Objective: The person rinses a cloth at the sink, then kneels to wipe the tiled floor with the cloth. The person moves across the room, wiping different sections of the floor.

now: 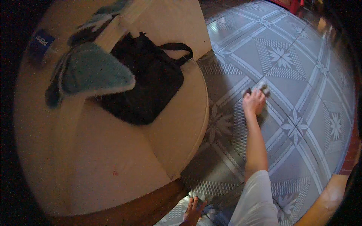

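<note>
My right hand (254,102) is stretched forward over the patterned tile floor (282,93). Its fingers are closed on a small whitish and dark object (264,88), too blurred to identify, at floor level. Low in the picture my left hand (194,209) has its fingers apart and holds nothing. It is close to the tiles, beside the dark lower edge of a beige piece of furniture; whether it presses on the floor I cannot tell.
To the left, the beige furniture (121,158) has a rounded edge and bears a black bag (144,82) with a strap, a teal cloth item (96,70) and a dark blue label (41,41) with writing. A bare leg (325,200) is at bottom right, a red object (294,6) at the far edge.
</note>
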Demonstrator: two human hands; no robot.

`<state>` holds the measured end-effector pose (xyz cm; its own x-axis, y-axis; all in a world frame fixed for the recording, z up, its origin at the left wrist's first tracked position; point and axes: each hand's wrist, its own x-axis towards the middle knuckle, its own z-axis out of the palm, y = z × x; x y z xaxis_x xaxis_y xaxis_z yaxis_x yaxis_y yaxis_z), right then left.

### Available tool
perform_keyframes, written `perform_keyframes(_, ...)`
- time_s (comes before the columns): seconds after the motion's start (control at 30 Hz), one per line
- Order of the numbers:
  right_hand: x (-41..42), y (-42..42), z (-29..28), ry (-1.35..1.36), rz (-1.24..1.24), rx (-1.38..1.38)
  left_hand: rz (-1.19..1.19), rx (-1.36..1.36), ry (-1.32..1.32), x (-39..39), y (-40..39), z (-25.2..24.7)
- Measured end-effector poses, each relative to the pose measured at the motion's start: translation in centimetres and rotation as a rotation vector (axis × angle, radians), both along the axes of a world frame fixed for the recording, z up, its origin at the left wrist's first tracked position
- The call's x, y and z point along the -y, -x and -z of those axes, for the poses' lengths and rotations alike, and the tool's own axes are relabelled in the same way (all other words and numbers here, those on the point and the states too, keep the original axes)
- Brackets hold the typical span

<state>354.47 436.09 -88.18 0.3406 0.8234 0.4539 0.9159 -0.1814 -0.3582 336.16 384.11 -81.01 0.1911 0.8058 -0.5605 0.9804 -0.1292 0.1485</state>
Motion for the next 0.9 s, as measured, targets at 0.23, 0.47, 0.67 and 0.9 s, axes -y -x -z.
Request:
perform_keyframes(0.23,-7.3,12.1,4.5,0.012,-0.767,0.012,0.031,-0.009,0.013,-1.4,0.2,0.4)
perform_keyframes(0.47,5.3,8.6,1.5,0.04,-1.068,-0.017,-0.031,0.001,-0.014,1.2,-0.2,-0.5)
perform_keyframes(0.67,26.9,10.8,1.2,0.233,-1.035,-0.071,0.042,-0.136,-0.086,1.5,-0.1,-0.2)
perform_keyframes(0.9,42.8,13.6,3.9,0.387,-0.97,-0.117,0.132,0.119,-0.002,6.4,2.6,0.0)
